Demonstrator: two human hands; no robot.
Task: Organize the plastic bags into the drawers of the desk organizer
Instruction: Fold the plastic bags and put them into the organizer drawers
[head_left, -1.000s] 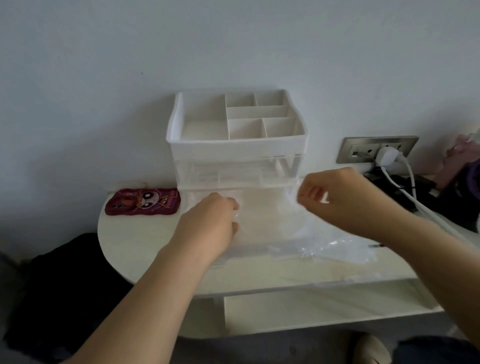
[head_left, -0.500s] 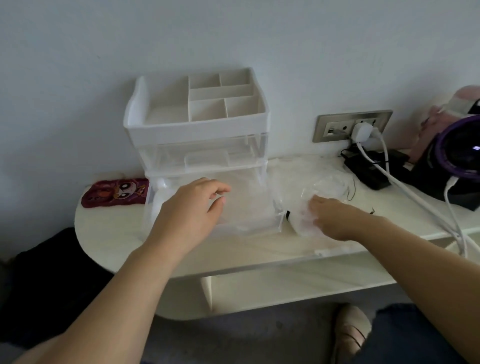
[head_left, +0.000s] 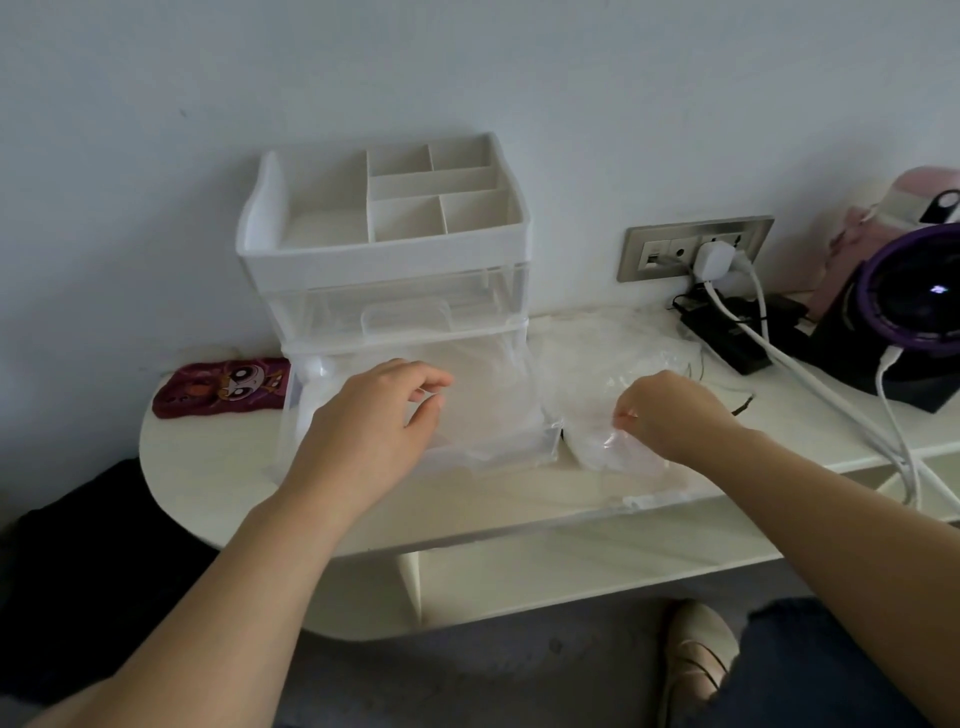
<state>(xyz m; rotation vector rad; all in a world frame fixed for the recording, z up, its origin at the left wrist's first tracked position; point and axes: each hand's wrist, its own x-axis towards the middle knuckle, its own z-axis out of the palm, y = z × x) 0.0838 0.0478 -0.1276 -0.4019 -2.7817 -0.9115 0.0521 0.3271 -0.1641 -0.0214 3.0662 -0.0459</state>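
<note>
A white organizer (head_left: 384, 270) stands on the desk (head_left: 218, 467) by the wall. Its bottom drawer (head_left: 550, 441) is clear and is pulled out. Some clear plastic lies in it. The left hand (head_left: 369, 431) is over the drawer. Its fingers are bent loosely, the thumb is apart from them, and it holds nothing I can see. The bags (head_left: 597, 364) lie in a pile on the desk, just right of the drawer. The right hand (head_left: 675, 415) is on the near side of the pile, and its curled fingers pinch the plastic. A red case (head_left: 218, 387) with a cartoon face lies left of the organizer. A white plug (head_left: 714, 260) sits in the wall socket (head_left: 649, 249). A shoe (head_left: 693, 660) shows on the floor.
</note>
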